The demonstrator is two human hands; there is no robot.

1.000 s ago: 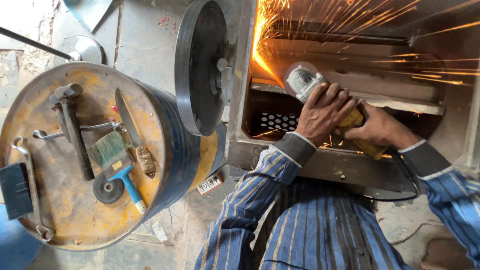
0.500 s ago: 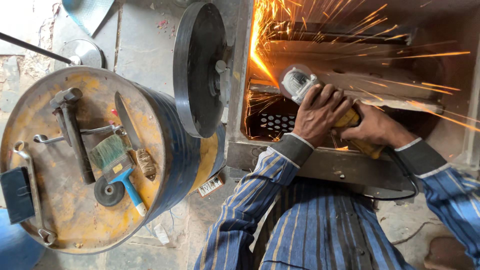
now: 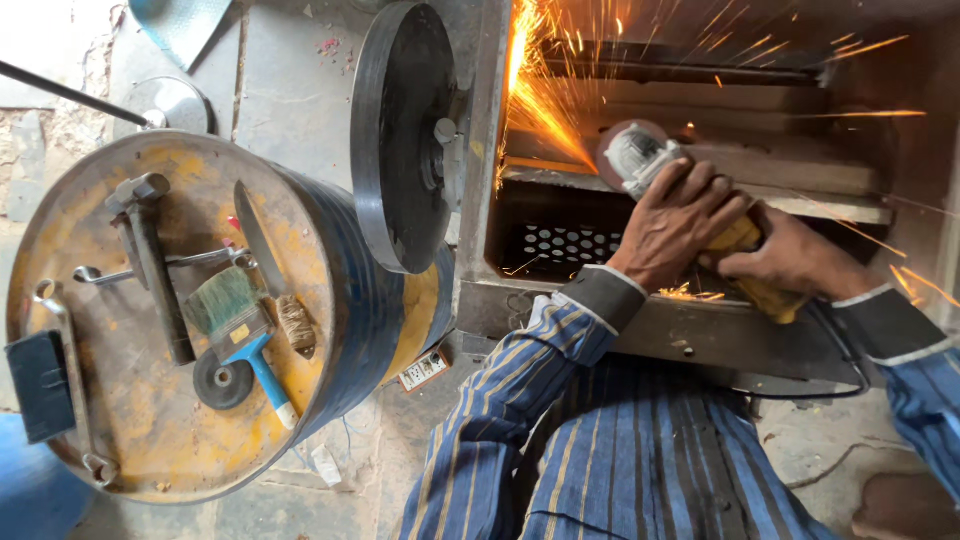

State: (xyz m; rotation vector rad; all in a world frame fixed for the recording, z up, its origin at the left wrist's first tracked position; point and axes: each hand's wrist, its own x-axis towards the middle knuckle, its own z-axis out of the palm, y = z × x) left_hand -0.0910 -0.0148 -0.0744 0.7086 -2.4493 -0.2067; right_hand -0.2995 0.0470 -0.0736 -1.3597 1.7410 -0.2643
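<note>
Yellow-bodied angle grinder with grey metal head (image 3: 650,160) sits inside the open front of the grey steel box frame (image 3: 480,200), its disc against an inner rail. Left hand (image 3: 680,220) is wrapped shut over the grinder's head end, fingers curled tight. Right hand (image 3: 790,260) is closed round the yellow rear body, just behind the left hand. Black power cord (image 3: 840,350) trails from the rear down past the frame's lower lip.

Change: half a second ago the orange sparks (image 3: 545,100) fanned wide to the right across the frame's interior; now the main jet is tighter and shoots up-left from the disc toward the frame's left post, with only thin streaks to the right. Grinder head and both hands sit almost where they were. My read: disc contact is continuous and the cut or grind goes on at the same spot, angle slightly altered.

Left of the frame, a dark round steel disc (image 3: 400,130) stands on edge, touching it. Further left of the frame, a rusty yellow-topped blue drum (image 3: 150,420) carries a blue-handled paint brush (image 3: 245,330), steel hammer (image 3: 150,260), spanner (image 3: 160,265), small black grinding wheel (image 3: 222,380), and wire brush (image 3: 295,325).
</note>
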